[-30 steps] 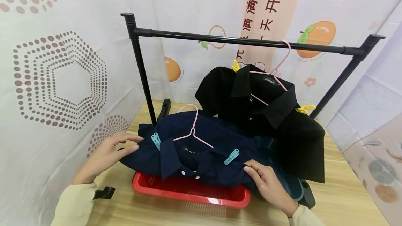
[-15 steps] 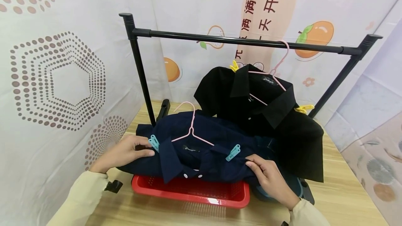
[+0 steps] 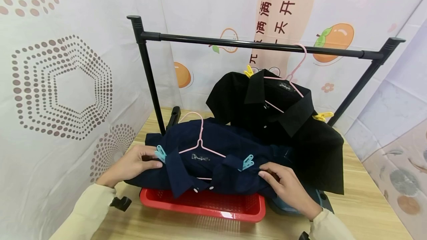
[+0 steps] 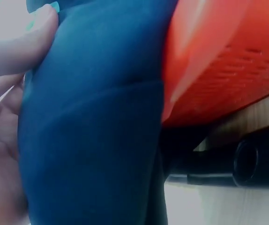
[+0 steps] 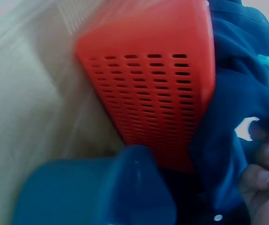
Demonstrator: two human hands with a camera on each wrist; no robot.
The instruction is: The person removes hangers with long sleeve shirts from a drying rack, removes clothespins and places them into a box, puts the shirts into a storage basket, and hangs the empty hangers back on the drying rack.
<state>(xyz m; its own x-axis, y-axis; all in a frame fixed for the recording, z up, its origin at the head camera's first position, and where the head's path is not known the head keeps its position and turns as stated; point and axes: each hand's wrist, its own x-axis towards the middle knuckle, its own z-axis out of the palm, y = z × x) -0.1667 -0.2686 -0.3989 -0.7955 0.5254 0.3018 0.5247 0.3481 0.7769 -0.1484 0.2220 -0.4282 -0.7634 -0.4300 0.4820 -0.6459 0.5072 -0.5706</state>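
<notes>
- In the head view, pale sleeves [image 3: 90, 210] came in at 7 and 5 o'clock.
- Between 4 and 5 o'clock the right hand [image 3: 288, 192] pinched the cloth of the navy shirt [image 3: 207, 167] between thumb and fingers, just beside a light-blue clothes peg [image 3: 247, 162].
- At 8 o'clock the left hand [image 3: 136, 164] gripped the same shirt at its opposite shoulder, thumb on the near side, close by a second blue peg [image 3: 161, 153]; whether it touched that peg, I could not tell.
- Toward 6 o'clock a red perforated basket [image 3: 203, 210] stood on the wood-grain counter [image 3: 361, 188], its front rim showing below the navy shirt, which lay across it.
- A pink hanger [image 3: 200, 141] sat inside the shirt's open collar, its hook leaning toward 11 o'clock, off the rail.
- At 5 o'clock, next to the basket, was a blue plastic tub [image 5: 78, 192], partly covered.
- Farther back, between 3 and 4 o'clock, a black shirt [image 3: 277, 132] hung from another pink hanger, with yellow pegs [image 3: 248, 72] at its shoulders.
- That hanger hooked over the black garment rack [image 3: 230, 42], whose rail crossed 12 o'clock.
- Behind everything hung a printed curtain [image 3: 76, 88], dotted at 9 o'clock, lettered at 1.
</notes>
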